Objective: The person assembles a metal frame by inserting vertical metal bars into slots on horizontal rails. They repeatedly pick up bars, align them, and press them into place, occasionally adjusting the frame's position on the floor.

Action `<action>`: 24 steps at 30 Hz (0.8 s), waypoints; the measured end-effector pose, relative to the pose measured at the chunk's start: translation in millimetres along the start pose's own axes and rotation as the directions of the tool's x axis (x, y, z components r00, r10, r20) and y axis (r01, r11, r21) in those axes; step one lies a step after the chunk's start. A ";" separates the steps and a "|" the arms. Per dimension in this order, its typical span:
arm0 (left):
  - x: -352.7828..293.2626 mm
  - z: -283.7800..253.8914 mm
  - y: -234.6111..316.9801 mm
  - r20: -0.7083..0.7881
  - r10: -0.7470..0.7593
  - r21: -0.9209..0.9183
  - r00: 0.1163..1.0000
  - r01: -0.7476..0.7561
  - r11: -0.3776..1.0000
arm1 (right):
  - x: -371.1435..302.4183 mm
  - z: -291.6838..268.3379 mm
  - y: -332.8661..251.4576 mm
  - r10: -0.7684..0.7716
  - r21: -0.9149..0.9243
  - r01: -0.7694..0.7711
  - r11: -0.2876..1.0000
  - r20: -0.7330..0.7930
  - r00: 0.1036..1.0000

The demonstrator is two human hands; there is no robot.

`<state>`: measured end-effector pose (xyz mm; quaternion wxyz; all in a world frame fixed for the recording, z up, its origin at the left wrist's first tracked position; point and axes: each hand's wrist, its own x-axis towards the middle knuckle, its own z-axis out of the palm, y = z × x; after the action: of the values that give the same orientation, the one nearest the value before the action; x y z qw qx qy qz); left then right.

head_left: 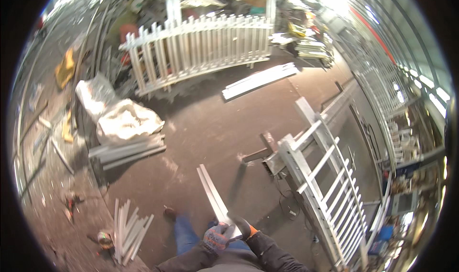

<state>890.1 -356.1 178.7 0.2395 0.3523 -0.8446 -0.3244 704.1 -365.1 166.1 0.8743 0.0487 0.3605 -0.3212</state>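
Observation:
Two long pale metal bars, lying side by side or joined as one grooved profile, I cannot tell which, stretch forward from my body. Both gloved hands are at their near end. My left hand, in a grey glove with orange print, is closed round the bars from the left. On the other side my right hand, in a dark glove with an orange cuff, wraps the same end; its fingers are partly hidden. To the right, a white metal railing panel with many rungs rests on a steel work frame.
A bundle of short pale bars and a tape-like roll lie at the lower left. Beyond them sit a white sack and stacked profiles. An upright railing stands ahead, with white bars on the floor before it.

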 end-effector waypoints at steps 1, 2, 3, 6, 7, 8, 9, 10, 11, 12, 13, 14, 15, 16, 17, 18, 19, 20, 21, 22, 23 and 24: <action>10.8 5.7 11.9 0.050 0.046 -0.021 0.998 -0.045 0.999 | -19.5 -1.0 -10.0 -0.079 -0.209 0.066 0.976 -0.053 0.996; 17.5 15.9 26.3 0.103 0.082 -0.046 0.991 -0.077 0.996 | -40.9 -8.4 -15.7 -0.153 -0.379 0.130 0.916 -0.032 0.988; 29.0 24.8 39.9 0.123 0.123 -0.073 0.985 -0.114 0.991 | -60.8 -16.7 -24.0 -0.214 -0.541 0.182 0.821 0.003 0.977; 64.4 44.7 73.7 0.294 0.178 -0.141 0.939 -0.142 0.980 | -106.7 -49.0 -47.8 -0.248 -0.604 0.241 0.760 0.073 0.966; 74.8 47.3 83.3 0.351 0.244 -0.053 0.904 -0.241 0.969 | -118.0 -58.6 -53.9 -0.248 -0.655 0.242 0.716 0.086 0.965; 90.1 48.8 86.9 0.348 0.296 -0.102 0.890 -0.278 0.955 | -124.6 -66.4 -58.3 -0.250 -0.587 0.194 0.786 -0.014 0.968; 101.1 50.4 92.9 0.305 0.378 -0.155 0.874 -0.346 0.925 | -138.8 -76.6 -61.3 -0.179 -0.384 0.134 0.914 -0.084 0.980; 112.8 52.5 96.9 0.340 0.402 -0.146 0.850 -0.375 0.916 | -148.0 -84.9 -62.0 -0.306 -0.394 0.245 0.886 -0.098 0.947; 120.5 53.1 99.5 0.379 0.377 -0.157 0.845 -0.343 0.926 | -156.6 -93.5 -64.1 -0.412 -0.410 0.325 0.852 -0.143 0.900; 128.8 52.6 96.3 0.430 0.316 -0.082 0.846 -0.312 0.946 | -164.1 -102.8 -67.1 -0.460 -0.374 0.398 0.838 -0.088 0.884; 138.3 52.6 90.7 0.458 0.270 -0.023 0.847 -0.292 0.956 | -173.4 -112.2 -69.0 -0.488 -0.364 0.422 0.830 -0.110 0.866; 147.1 54.2 83.8 0.441 0.221 -0.086 0.870 -0.204 0.975 | -182.2 -122.0 -71.6 -0.507 -0.345 0.444 0.827 -0.116 0.854; 153.0 53.5 73.6 0.367 0.201 -0.244 0.908 -0.115 0.963 | -192.0 -131.4 -73.0 -0.525 -0.326 0.465 0.823 -0.125 0.842; 158.5 54.1 62.9 0.405 0.087 -0.250 0.910 0.019 0.968 | -196.2 -138.4 -74.4 -0.536 -0.315 0.469 0.825 -0.173 0.826; 165.9 53.9 49.1 0.433 -0.009 -0.260 0.901 0.135 0.956 | -204.6 -145.4 -75.5 -0.544 -0.294 0.484 0.824 -0.174 0.821; 171.6 55.2 36.8 0.488 -0.082 -0.296 0.869 0.253 0.921 | -211.9 -149.6 -73.3 -0.584 -0.272 0.532 0.802 -0.167 0.794; 175.5 57.0 25.3 0.544 -0.146 -0.325 0.826 0.368 0.871 | -217.9 -153.2 -73.2 -0.614 -0.252 0.566 0.785 -0.196 0.764; 176.1 59.2 16.8 0.601 -0.201 -0.345 0.773 0.478 0.808 | -225.1 -155.0 -71.3 -0.629 -0.220 0.592 0.775 -0.178 0.757; 174.4 62.3 10.6 0.625 -0.214 -0.358 0.751 0.519 0.776 | -229.4 -155.7 -71.1 -0.640 -0.223 0.600 0.768 -0.231 0.733; 172.4 66.0 5.8 0.648 -0.227 -0.370 0.727 0.560 0.741 | -233.9 -155.3 -69.0 -0.652 -0.218 0.615 0.758 -0.253 0.715; 173.0 70.9 1.6 0.676 -0.238 -0.352 0.698 0.589 0.727 | -236.8 -154.6 -69.1 -0.670 -0.202 0.639 0.742 -0.253 0.698; 172.7 77.7 0.2 0.734 -0.165 -0.355 0.659 0.580 0.733 | -237.9 -153.3 -68.4 -0.697 -0.196 0.672 0.714 -0.290 0.656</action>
<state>730.8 -456.1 156.8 -0.0572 0.3015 -0.6405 -0.7040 444.4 -245.2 220.8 0.6130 -0.0668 0.5097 -0.6000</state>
